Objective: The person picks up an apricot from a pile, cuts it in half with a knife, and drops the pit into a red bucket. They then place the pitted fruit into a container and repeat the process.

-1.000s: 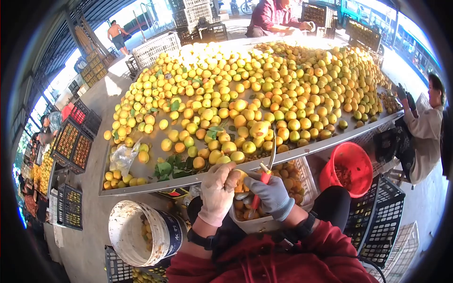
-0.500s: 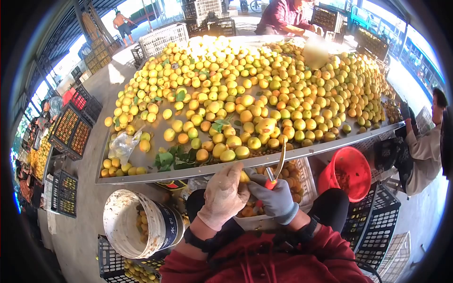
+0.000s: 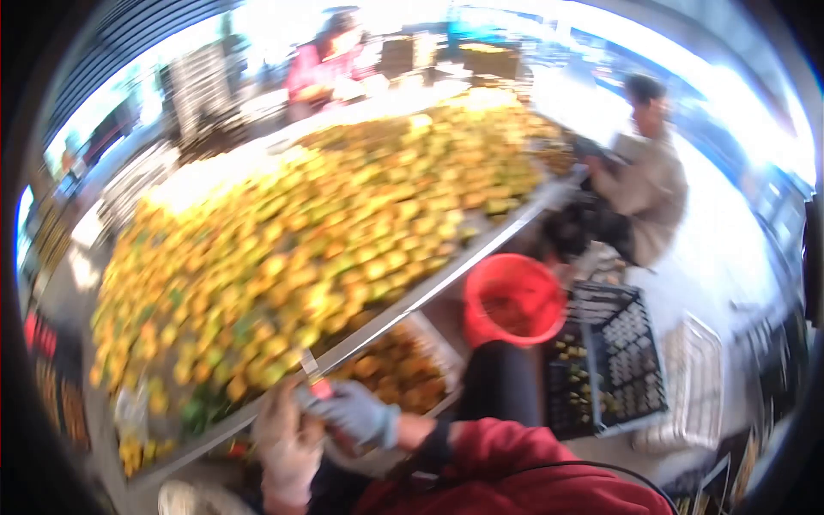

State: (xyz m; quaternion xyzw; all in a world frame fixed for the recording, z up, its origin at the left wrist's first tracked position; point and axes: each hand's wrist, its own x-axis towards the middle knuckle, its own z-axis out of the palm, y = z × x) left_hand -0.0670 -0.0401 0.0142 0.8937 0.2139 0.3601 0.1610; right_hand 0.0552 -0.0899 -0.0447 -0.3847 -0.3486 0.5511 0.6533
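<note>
Blur softens the whole view. My right hand [image 3: 356, 414], in a grey glove, is closed round the red handle of a knife [image 3: 315, 375] whose blade points up and away. Against it, at the table's near edge, is my left hand [image 3: 287, 446] in a pale glove, its fingers curled; what they hold is hidden. Just beyond both hands, yellow-orange apricots [image 3: 296, 266] cover the metal-edged table [image 3: 412, 302]. Below that edge sits a crate of darker orange fruit pieces [image 3: 399, 365].
A red bucket [image 3: 515, 300] stands right of my knee, beside black crates [image 3: 605, 360] and a white crate [image 3: 687, 386]. One person [image 3: 639, 180] sits at the table's right end, another [image 3: 326, 64] at the far side. A white bucket's rim [image 3: 184, 498] shows lower left.
My view has swung right, so the table and hands now appear further left and tilted. The fruit seen between my hands before is no longer visible. The knife stays in my right hand.
</note>
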